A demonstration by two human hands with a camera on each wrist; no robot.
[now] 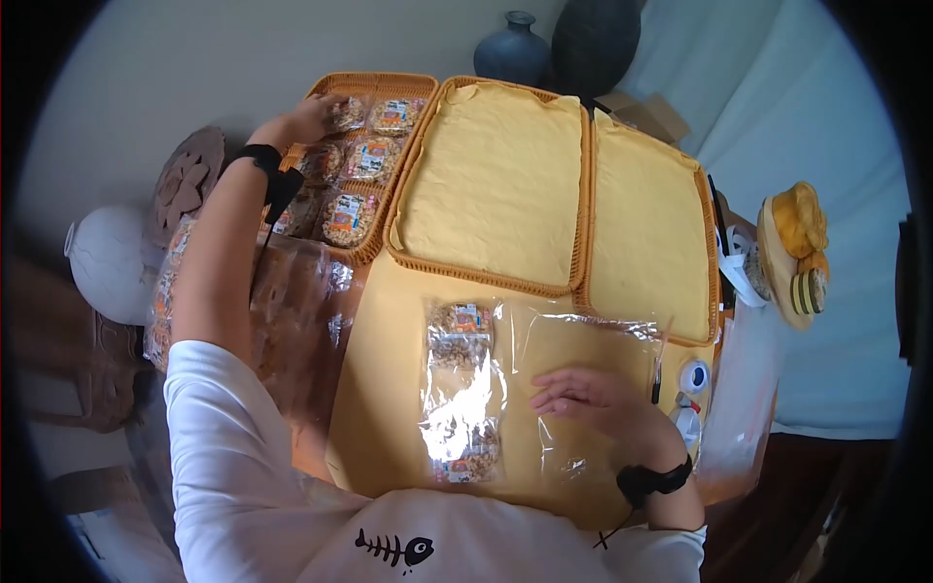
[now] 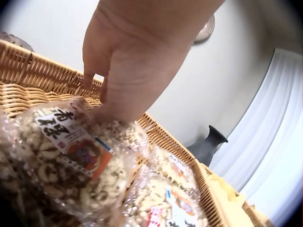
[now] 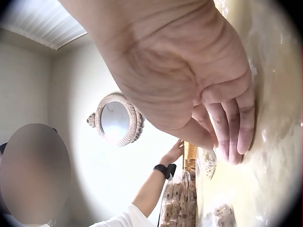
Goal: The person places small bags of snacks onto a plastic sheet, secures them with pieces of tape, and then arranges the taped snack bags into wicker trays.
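Note:
My left hand [image 1: 306,121] reaches into the back left of the left wicker basket [image 1: 374,251], beside a clear-wrapped puffed-grain snack pack [image 1: 350,115]. In the left wrist view the left hand [image 2: 128,71] bends down behind a labelled snack pack [image 2: 71,156], its fingertips hidden; I cannot tell whether they grip one. My right hand [image 1: 583,391] lies over a clear plastic sheet [image 1: 607,335] on the yellow table covering, holding nothing. In the right wrist view the right hand's fingers [image 3: 232,123] are extended and close together. Left of it, two wrapped snack packs [image 1: 462,325] lie on the covering.
Two yellow-lined wicker baskets [image 1: 486,272] stand in the middle and at the right. Large clear bags [image 1: 292,291] of packs lie at the left. A tape roll [image 1: 694,377] sits at the right edge. Dark vases [image 1: 512,51] stand behind.

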